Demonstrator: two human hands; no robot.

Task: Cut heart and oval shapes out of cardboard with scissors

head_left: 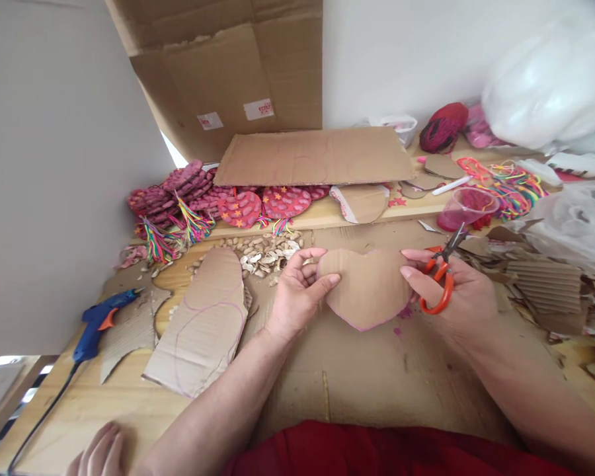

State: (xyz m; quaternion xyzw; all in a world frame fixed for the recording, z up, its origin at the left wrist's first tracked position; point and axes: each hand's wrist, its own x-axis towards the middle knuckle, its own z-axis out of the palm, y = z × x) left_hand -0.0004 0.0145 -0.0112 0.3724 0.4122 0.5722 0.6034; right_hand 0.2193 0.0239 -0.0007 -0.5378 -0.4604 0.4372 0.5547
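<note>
A cardboard heart [364,291] with a purple-marked edge is held up over the table between my two hands. My left hand [302,287] pinches its left lobe between thumb and fingers. On the opposite lobe, my right hand [443,287] grips the edge with thumb and forefinger. That same hand also keeps orange-handled scissors [441,284], their blades pointing up and away to the right. To the left lies a cardboard piece [203,330] with curved purple outlines drawn on it. Peanut shells [265,254] are heaped just beyond my left hand.
Another person's hand [99,453] rests at the lower left. A blue glue gun [99,324] lies on a cardboard scrap. Decorated pink pieces with tassels [193,198], a cardboard sheet [312,158] and a pink cup [466,208] stand behind. Cardboard offcuts [545,284] pile up at right.
</note>
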